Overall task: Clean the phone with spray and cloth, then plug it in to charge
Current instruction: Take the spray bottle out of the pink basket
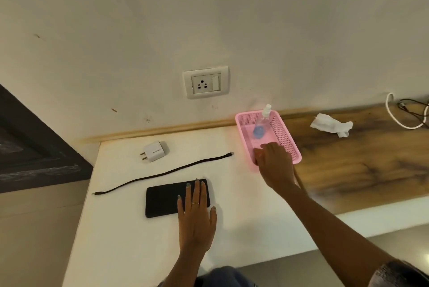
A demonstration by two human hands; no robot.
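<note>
Resting flat on slab-shaped phone (167,198), left hand (197,214)

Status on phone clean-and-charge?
Done: nothing visible. In hand: left hand lies flat on the black phone; right hand reaches into the pink mesh basket holding the clear spray bottle. Left: spray, wipe, connect black cable, white adapter.

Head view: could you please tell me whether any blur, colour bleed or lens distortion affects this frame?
Head view: a pink glow bleeds from the basket onto the table; the right hand at its near edge looks softly blurred; the wide lens slants the socket; the phone under the left hand stays fairly sharp.
</note>
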